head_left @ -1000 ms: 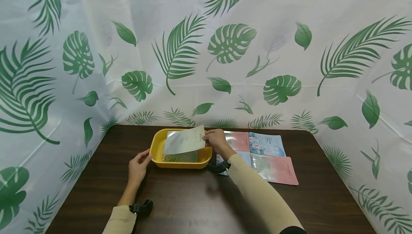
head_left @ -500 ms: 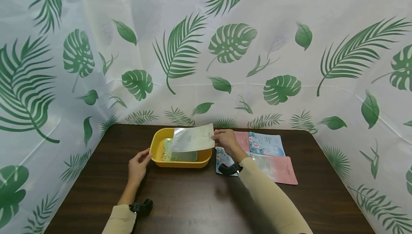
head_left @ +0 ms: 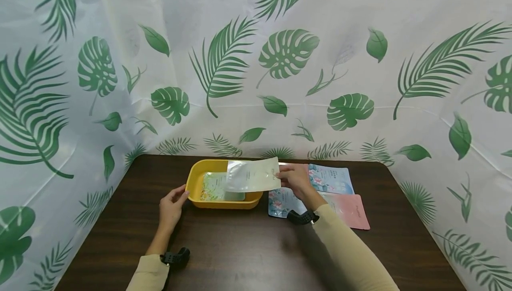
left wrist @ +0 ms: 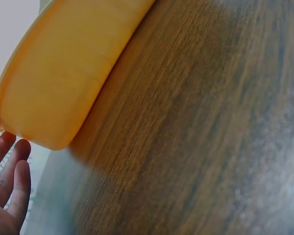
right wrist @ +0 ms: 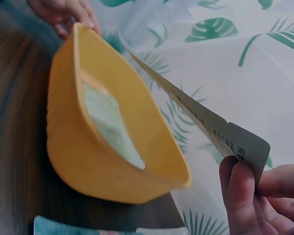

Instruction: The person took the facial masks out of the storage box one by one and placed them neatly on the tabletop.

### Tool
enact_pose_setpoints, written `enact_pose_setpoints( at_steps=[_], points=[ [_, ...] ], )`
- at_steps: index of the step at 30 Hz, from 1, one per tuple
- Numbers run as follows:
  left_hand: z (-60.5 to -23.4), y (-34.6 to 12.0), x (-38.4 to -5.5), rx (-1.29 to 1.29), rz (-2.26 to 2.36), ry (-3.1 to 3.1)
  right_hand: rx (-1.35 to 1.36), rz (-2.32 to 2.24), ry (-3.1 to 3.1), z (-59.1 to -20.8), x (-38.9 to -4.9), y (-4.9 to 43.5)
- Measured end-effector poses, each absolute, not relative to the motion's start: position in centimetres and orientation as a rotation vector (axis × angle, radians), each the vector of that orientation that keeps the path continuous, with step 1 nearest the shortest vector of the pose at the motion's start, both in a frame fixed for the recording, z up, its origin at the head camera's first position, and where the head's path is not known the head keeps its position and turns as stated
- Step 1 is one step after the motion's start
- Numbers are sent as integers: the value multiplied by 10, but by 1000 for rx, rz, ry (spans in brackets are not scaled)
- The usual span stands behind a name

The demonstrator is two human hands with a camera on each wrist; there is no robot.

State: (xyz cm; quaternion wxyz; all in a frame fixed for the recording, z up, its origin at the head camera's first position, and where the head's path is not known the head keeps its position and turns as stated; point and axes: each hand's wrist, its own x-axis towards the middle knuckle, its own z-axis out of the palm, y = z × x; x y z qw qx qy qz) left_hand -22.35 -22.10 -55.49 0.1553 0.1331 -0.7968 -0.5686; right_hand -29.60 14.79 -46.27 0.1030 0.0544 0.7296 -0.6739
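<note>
In the head view my right hand (head_left: 295, 179) pinches the right edge of a pale silver-and-cream sheet mask packet (head_left: 253, 174). Thumb and fingers on the packet also show in the right wrist view. It hangs over the right part of a yellow plastic tray (head_left: 232, 205), tilted and apart from the tray floor. Inside, a green floral mask packet (head_left: 214, 187) lies flat, partly covered by the raised one. My left hand (head_left: 171, 206) holds the tray's left end at the rim; the left wrist view shows its fingers (left wrist: 20, 178) beside the outer wall.
Right of the tray, several mask packets lie flat in rows: a blue floral one (head_left: 332, 179), another blue floral one (head_left: 282, 202) and a pink-silver one (head_left: 352, 211). Part of another pink one sits behind my right hand. A leaf-print sheet (head_left: 300, 117) hangs behind the dark wooden table (head_left: 224, 246).
My right hand has moved to the right with the pale mask packet, uncovering more of the green packet in the tray. The left hand and tray stay in place.
</note>
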Motion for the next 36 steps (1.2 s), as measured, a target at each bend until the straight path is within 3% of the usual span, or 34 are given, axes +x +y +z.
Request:
enact_pose_setpoints(
  at_steps=[23, 36],
  points=[
    [-554, -220, -224, 393, -1653, -2258, 303, -1921, 2096, -470, -248, 241],
    [-549, -218, -221, 373, -1674, -2222, 297, -1838, 2164, -483, -210, 269]
  ],
)
